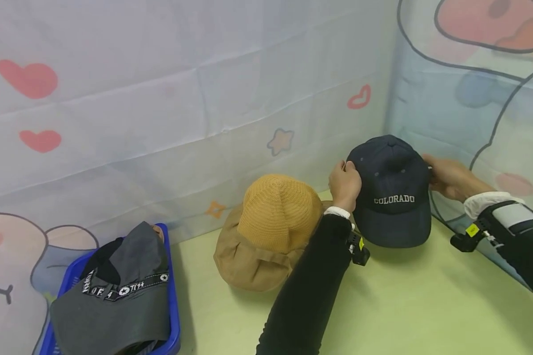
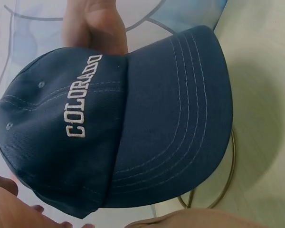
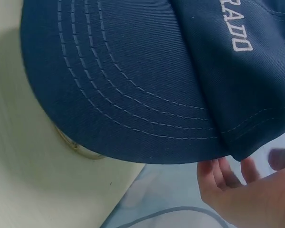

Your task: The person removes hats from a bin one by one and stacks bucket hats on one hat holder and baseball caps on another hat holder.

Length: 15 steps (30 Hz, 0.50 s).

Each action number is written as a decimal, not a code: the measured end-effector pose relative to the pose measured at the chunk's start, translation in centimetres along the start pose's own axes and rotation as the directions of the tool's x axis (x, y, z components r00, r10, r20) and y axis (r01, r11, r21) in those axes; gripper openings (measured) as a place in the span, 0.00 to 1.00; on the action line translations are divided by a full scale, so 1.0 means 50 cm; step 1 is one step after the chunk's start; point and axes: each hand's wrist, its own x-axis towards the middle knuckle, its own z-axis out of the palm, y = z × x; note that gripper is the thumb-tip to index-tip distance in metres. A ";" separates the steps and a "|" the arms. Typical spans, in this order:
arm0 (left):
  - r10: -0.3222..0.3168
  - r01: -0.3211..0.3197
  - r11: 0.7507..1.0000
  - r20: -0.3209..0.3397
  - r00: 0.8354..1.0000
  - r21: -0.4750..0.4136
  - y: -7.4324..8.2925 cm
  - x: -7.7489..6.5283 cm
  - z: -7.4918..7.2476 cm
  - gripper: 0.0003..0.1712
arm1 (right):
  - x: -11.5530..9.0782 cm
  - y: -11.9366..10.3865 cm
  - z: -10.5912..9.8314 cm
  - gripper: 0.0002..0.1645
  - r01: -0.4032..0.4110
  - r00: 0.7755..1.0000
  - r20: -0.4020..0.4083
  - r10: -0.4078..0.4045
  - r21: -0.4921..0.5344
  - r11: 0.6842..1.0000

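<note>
A navy baseball cap (image 1: pixel 391 170) lettered COLORADO stands with its brim facing forward at the right of the table. My left hand (image 1: pixel 345 186) grips its left edge, and my right hand (image 1: pixel 452 177) holds the opposite edge. In the right wrist view, the right fingers (image 3: pixel 218 175) reach behind the cap's lower edge by the brim. Below the brim, the left wrist view shows part of a gold wire ring (image 2: pixel 233 164); most of it is hidden. Left of the cap sit a yellow knitted hat (image 1: pixel 277 212) and a tan wide-brimmed hat (image 1: pixel 253 271) under it.
A blue plastic basket (image 1: pixel 174 305) at the lower left holds a dark grey cap (image 1: pixel 115 315) with a lettered band, and something black behind it. Printed fabric (image 1: pixel 182 123) hangs behind and to the right of the pale green table (image 1: pixel 404 305).
</note>
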 end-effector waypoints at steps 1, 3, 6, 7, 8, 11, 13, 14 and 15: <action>-0.007 0.007 1.000 -0.008 1.000 -0.005 0.001 0.000 -0.002 0.22 | 0.000 -0.001 0.003 0.22 0.009 0.999 -0.035 -0.009 -0.010 1.000; -0.011 0.011 1.000 -0.030 0.999 -0.005 0.002 -0.002 -0.007 0.24 | -0.001 -0.004 0.010 0.32 0.043 0.996 -0.079 -0.048 -0.054 0.998; 0.028 -0.027 1.000 -0.050 0.998 0.012 0.006 -0.011 -0.016 0.25 | -0.012 -0.017 0.026 0.43 0.100 0.978 -0.166 -0.128 -0.169 0.981; 0.046 -0.045 0.999 -0.052 0.998 0.019 0.010 -0.017 -0.020 0.25 | -0.018 -0.024 0.032 0.45 0.119 0.965 -0.209 -0.159 -0.194 0.974; 0.066 -0.065 0.998 -0.048 0.997 0.028 0.015 -0.023 -0.024 0.26 | -0.025 -0.033 0.039 0.47 0.138 0.946 -0.257 -0.197 -0.228 0.964; 0.125 -0.125 0.991 -0.009 0.992 0.043 0.038 -0.047 -0.044 0.27 | -0.046 -0.063 0.063 0.42 0.215 0.855 -0.395 -0.335 -0.318 0.923; 0.178 -0.180 0.981 0.039 0.983 0.065 0.056 -0.065 -0.064 0.28 | -0.061 -0.082 0.080 0.36 0.263 0.797 -0.432 -0.422 -0.382 0.886; 0.207 -0.213 0.974 0.072 0.976 0.081 0.064 -0.074 -0.076 0.28 | -0.069 -0.089 0.089 0.34 0.285 0.772 -0.433 -0.466 -0.419 0.862; 0.235 -0.246 0.964 0.107 0.966 0.099 0.072 -0.083 -0.089 0.29 | -0.076 -0.094 0.098 0.32 0.309 0.756 -0.419 -0.503 -0.448 0.839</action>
